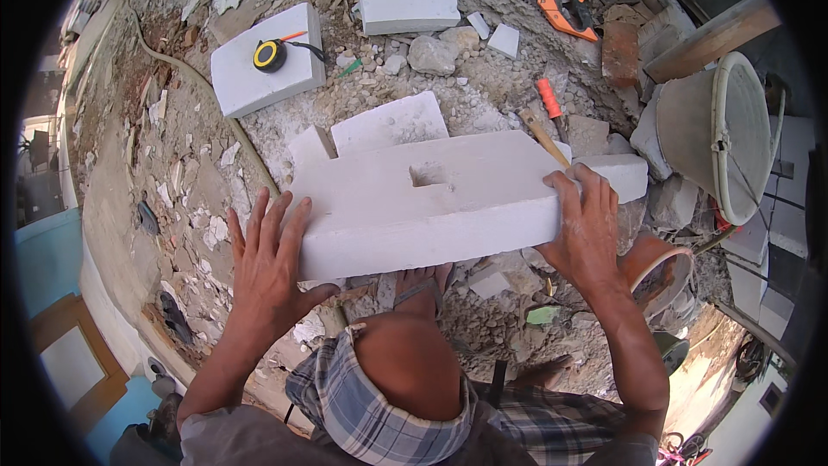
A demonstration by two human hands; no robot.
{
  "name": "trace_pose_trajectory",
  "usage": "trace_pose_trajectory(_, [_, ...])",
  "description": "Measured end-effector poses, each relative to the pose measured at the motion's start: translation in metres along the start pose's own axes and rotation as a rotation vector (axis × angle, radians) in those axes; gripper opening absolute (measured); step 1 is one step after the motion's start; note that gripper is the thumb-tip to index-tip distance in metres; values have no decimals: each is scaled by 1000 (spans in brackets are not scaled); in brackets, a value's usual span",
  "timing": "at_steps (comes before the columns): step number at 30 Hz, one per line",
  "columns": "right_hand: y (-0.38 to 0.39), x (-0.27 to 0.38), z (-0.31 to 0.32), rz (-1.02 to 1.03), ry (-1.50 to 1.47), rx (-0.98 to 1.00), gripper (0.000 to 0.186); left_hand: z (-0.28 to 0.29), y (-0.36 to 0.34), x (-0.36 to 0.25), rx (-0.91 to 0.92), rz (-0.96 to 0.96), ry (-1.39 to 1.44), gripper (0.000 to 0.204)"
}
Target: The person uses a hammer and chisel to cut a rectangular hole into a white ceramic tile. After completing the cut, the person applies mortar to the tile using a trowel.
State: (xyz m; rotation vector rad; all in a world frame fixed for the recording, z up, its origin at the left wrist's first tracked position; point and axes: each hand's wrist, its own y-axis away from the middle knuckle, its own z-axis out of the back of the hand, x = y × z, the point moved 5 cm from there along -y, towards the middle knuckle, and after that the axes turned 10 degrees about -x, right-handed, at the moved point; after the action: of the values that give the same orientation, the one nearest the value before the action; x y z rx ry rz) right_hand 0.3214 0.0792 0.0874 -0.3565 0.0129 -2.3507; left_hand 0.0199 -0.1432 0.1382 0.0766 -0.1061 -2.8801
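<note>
A large white lightweight block lies across the space in front of me, with a small rectangular hole cut into its top. At its right end, my right hand grips the corner, fingers curled over the upper edge and thumb lower down. My left hand is beside the left end with its fingers spread; whether it touches the block is hard to tell. Close to my right fingers lies a wooden handle, its far end hidden at the block. Just beyond that is a tool with a red grip.
A yellow-and-black tape measure rests on another white block at the far left. More white block pieces lie farther back. An orange-handled saw is at the far right, above a bucket. A hose crosses the rubble.
</note>
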Motion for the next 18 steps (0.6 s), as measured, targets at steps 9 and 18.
trace_pose_trajectory(9, [-84, 90, 15, 167, -470, 333, 88, -30, -77, -68, -146, -273, 237, 111])
trace_pose_trajectory(18, [-89, 58, 87, 156, 33, 111, 88, -29, -103, -58, 13, -172, 272, 123])
